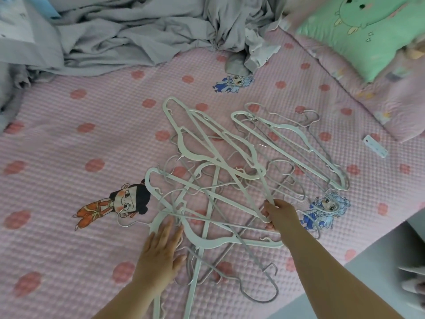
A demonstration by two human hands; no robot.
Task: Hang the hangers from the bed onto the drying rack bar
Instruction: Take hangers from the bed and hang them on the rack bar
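My left hand [161,247] lies flat with its fingers straight and slightly spread, pressing on the near edge of the tangled hangers [220,166]. My right hand [279,215] has its fingers curled round a white bar at the pile's right side. The hangers lie heaped on the pink bed [69,139], with a crumpled grey blanket [115,35] behind them.

white hangers [208,155], pink dotted bed cover [69,139], grey blanket [128,31], green pillow [358,26]
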